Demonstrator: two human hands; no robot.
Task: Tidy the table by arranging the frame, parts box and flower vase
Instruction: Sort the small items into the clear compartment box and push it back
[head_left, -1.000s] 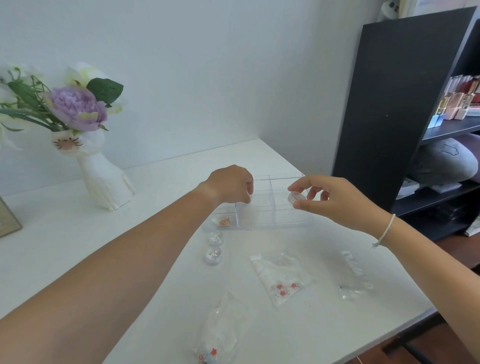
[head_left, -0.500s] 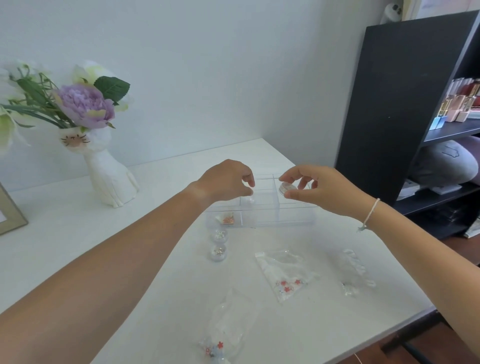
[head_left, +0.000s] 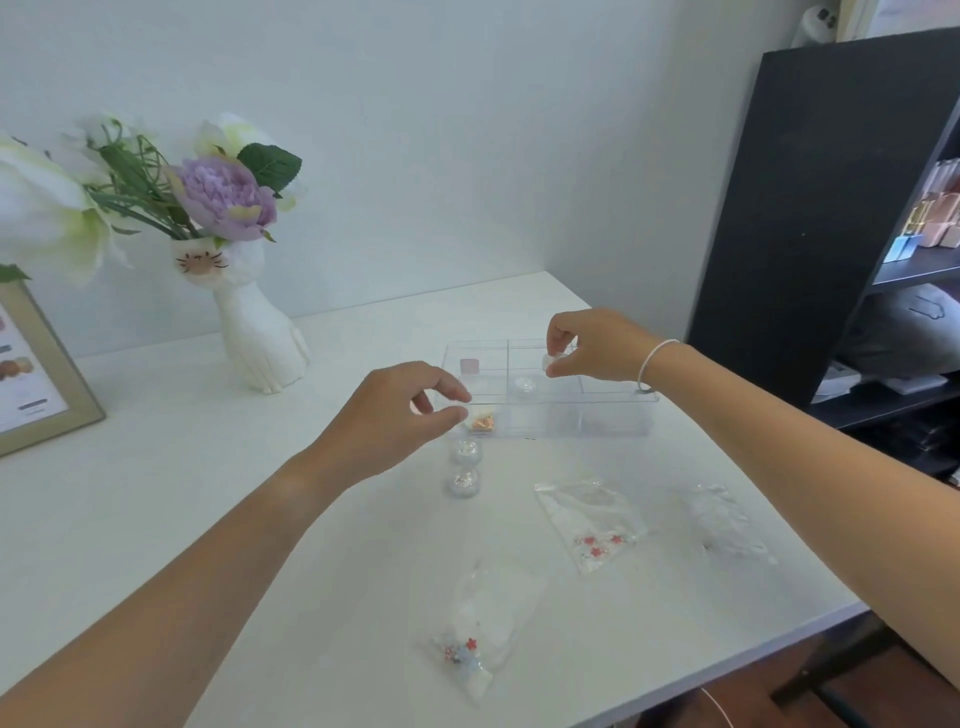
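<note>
A clear parts box (head_left: 613, 423) with several compartments lies on the white table (head_left: 156, 519), right of middle. My right hand (head_left: 597, 345) hovers over its back compartments, pinching a small clear round pot (head_left: 549, 360). My left hand (head_left: 395, 415) is at the box's front left corner, fingers curled and slightly apart, holding nothing visible. A white cat-shaped vase (head_left: 260, 338) with purple and white flowers stands at the back left. A picture frame (head_left: 47, 374) with a silver-gold border leans at the far left edge.
Two small clear pots (head_left: 465, 467) sit just in front of the box. Three clear plastic bags (head_left: 592, 519) with tiny beads lie near the front edge. A black shelf unit (head_left: 831, 208) stands to the right of the table.
My left hand has drawn back from over the box to its front left corner. My right hand moved left over the box with the pot. The view shifted right and down.
</note>
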